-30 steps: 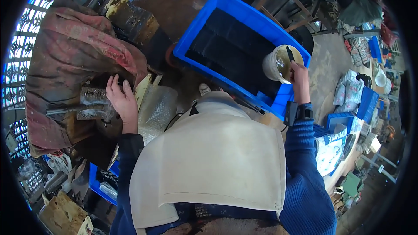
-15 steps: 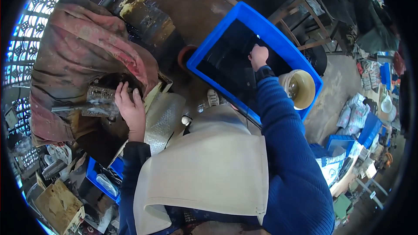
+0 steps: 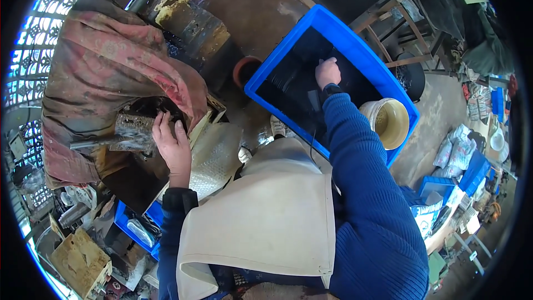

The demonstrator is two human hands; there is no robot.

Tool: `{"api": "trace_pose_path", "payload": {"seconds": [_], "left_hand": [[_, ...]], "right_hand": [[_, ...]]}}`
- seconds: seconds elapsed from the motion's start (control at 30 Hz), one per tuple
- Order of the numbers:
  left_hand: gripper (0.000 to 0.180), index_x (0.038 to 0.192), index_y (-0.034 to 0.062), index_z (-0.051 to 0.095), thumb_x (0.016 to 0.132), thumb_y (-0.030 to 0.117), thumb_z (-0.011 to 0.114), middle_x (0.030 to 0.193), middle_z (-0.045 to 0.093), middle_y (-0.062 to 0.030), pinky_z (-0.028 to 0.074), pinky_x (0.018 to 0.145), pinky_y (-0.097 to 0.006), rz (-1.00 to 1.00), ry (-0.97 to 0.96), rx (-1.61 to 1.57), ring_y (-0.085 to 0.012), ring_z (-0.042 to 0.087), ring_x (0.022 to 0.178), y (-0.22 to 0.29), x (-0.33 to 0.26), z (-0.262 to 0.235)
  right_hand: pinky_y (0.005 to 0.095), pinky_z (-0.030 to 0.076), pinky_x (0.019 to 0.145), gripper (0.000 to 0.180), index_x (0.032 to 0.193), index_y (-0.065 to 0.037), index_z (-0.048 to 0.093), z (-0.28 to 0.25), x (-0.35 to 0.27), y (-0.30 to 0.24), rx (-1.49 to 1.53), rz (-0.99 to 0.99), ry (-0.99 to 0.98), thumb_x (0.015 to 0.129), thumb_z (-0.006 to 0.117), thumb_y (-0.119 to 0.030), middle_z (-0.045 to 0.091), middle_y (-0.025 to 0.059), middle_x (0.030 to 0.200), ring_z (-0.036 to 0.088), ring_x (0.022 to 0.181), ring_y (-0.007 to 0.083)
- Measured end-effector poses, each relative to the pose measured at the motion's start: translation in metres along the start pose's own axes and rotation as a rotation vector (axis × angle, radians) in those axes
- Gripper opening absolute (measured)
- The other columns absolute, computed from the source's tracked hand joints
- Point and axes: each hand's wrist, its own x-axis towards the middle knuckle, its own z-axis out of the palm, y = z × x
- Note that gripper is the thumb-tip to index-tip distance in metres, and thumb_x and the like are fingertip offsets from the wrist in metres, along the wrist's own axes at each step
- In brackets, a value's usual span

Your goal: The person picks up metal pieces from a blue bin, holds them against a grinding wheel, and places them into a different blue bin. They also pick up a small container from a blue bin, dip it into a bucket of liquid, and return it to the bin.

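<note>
A worker's right hand [image 3: 327, 72], fingers curled (grip unclear), reaches into the blue tub [image 3: 261, 86] of dark liquid. The left hand [image 3: 174, 145] rests spread against a rusty metal block [image 3: 133, 131]; the beige bucket [image 3: 388, 123] sits at the tub's far corner, and the work looks midway.

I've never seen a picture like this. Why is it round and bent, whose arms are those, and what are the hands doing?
There is no machine here. A person wears a wide fisheye camera on the head, looking down, so straight edges curve near the rim. The blue sleeves rising from the bottom are that person's own arms, over a cream apron. The left hand rests on a rusty metal part beside a dirty reddish cloth. The right hand reaches into a large blue tub of dark liquid; whether its fingers grip anything I cannot tell. A cream bucket sits at the tub's corner.
</note>
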Motion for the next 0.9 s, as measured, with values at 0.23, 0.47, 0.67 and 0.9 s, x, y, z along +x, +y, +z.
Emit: {"api": "trace_pose_path", "payload": {"seconds": [0.23, 0.47, 0.67, 0.9], "left_hand": [[0.03, 0.118, -0.0016, 0.057, 0.091, 0.012, 0.056, 0.122, 0.054, -0.0203, 0.041, 0.098, -0.043, -0.01, -0.022, 0.004, -0.0364, 0.051, 0.115, -0.005, -0.005, -0.004], [0.029, 0.116, -0.0014, 0.058, 0.09, 0.011, 0.056, 0.12, 0.055, -0.0204, 0.042, 0.097, -0.042, 0.009, 0.007, -0.027, -0.037, 0.053, 0.112, -0.007, -0.001, 0.0], [0.029, 0.117, 0.0, 0.057, 0.092, 0.014, 0.056, 0.12, 0.054, -0.0197, 0.043, 0.095, -0.044, 0.016, -0.006, -0.027, -0.0382, 0.053, 0.11, -0.005, -0.003, 0.001], [0.028, 0.116, -0.0003, 0.058, 0.091, 0.014, 0.056, 0.119, 0.055, -0.0202, 0.043, 0.093, -0.044, 0.004, -0.014, -0.016, -0.0386, 0.054, 0.109, -0.007, -0.002, 0.0]], "right_hand": [[0.0481, 0.051, 0.084, 0.055, 0.122, 0.002, 0.049, -0.019, -0.014, 0.007, -0.117, -0.11, -0.069, 0.09, 0.058, -0.042, 0.067, 0.0235, 0.103, 0.064, 0.098, 0.0404], [0.0465, 0.052, 0.082, 0.065, 0.132, 0.003, 0.043, -0.017, -0.023, 0.037, -0.106, -0.32, -0.057, 0.085, 0.066, -0.035, 0.067, 0.0244, 0.102, 0.065, 0.096, 0.0395], [0.0451, 0.052, 0.081, 0.068, 0.133, 0.004, 0.042, -0.004, -0.017, 0.048, -0.036, -0.344, 0.012, 0.083, 0.069, -0.033, 0.066, 0.0251, 0.101, 0.065, 0.095, 0.0393], [0.0451, 0.052, 0.083, 0.067, 0.134, 0.002, 0.043, -0.02, -0.017, 0.033, -0.056, -0.324, 0.007, 0.083, 0.069, -0.033, 0.066, 0.0243, 0.103, 0.064, 0.095, 0.0394]]}}
